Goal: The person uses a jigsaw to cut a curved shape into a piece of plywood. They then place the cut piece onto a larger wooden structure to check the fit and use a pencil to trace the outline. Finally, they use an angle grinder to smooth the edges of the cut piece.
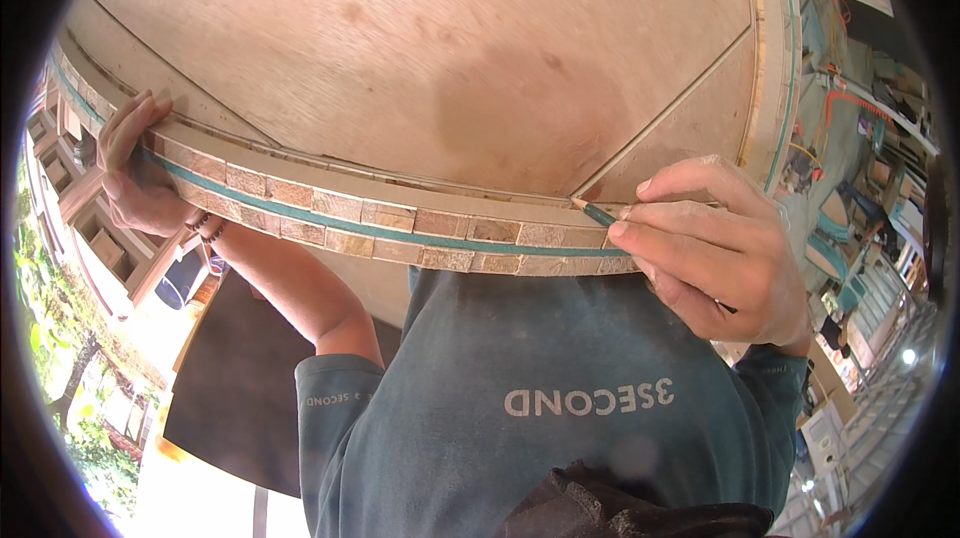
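Daylight on one side, workshop clutter on the other

At the left rim, sunlit green leafy foliage [90,463] glows beside brown wooden open-fronted frames [112,238] and a round dark-blue bucket [182,280]. A large dark flat panel [235,388] lies below. At right, a bright orange hose [852,98] crosses the clutter — and round white lights [908,356] shine near a grey ribbed surface [880,416].

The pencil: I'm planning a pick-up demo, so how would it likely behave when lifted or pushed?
The pencil is probably light, being slender beside the right hand holding it. Its wooden, straight-looking visible part suggests stiffness. The narrow, sharpened tip may be fragile if pushed hard. Rolling is uncertain, as the hand hides much of the shaft.
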Demonstrator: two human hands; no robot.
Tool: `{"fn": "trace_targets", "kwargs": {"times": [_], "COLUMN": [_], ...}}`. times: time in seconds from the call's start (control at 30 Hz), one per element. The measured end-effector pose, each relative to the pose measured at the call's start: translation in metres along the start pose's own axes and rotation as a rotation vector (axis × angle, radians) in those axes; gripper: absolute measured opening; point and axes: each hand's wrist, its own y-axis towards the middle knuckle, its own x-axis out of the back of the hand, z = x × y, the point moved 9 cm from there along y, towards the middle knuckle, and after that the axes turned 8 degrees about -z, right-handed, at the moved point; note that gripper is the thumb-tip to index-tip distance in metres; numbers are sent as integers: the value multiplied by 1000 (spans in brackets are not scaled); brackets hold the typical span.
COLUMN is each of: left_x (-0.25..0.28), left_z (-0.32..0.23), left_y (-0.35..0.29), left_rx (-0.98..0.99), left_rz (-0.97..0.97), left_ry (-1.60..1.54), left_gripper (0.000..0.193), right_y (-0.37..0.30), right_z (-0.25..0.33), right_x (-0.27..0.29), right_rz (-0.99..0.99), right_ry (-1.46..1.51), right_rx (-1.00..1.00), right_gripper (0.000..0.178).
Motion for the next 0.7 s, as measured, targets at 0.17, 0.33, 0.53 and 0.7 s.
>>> {"fn": "trace_targets", "kwargs": {"times": [0.17,0.33,0.53,0.7], "left_x": [-3,-2,-4,2], "left_z": [-1,-10,-8,-9], "left_y": [0,1,4,1], "left_rx": [64,22,0,18], "left_rz": [-29,-18,-18,51], "left_ry": [-18,42,46,92], "left_gripper": [67,68,58,41], "right_y": [1,0,-2,-11], "right_z": [-1,1,0,-16], "right_x": [-1,1,4,53], "right_rz": [-3,2,-2,-211], "right_ry": [15,-13,32,73], "right_rx": [-6,-2,-24,-87], "right_gripper": [27,31,31,30]}}
